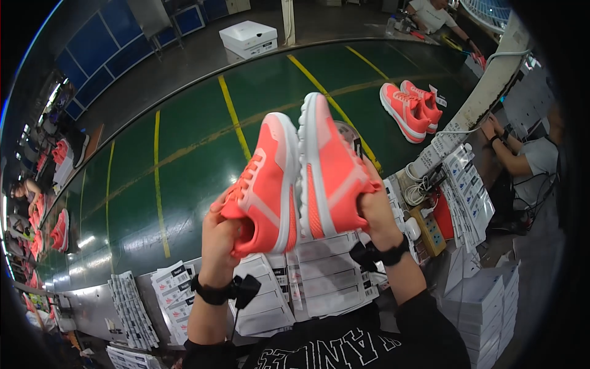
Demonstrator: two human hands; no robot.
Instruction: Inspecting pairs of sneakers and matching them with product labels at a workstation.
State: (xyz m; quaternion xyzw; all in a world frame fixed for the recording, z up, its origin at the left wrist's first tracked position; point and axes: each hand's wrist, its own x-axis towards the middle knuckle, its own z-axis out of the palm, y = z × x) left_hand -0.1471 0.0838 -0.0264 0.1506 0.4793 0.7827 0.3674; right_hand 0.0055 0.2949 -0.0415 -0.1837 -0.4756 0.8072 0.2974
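Observation:
In front of me, over the green belt, I hold two coral sneakers with white soles, toes pointing away and soles facing each other. My left hand point(220, 237) is closed around the heel opening of the left sneaker point(263, 184), its fingers partly hidden. My right hand point(376, 209) grips the right sneaker point(335, 166) by its collar, with most of the fingers out of sight behind and inside it. The two soles are close together, almost touching. Each wrist wears a black strap with a small black device.
Another coral pair point(405, 111) stands on the green belt point(190, 154) to the right. Beyond the belt sits a white shoebox point(249, 38). Printed sheets point(332, 270) lie along the near edge; a power strip point(428, 230) and stacked white boxes point(485, 307) are at right. Co-workers are at both sides.

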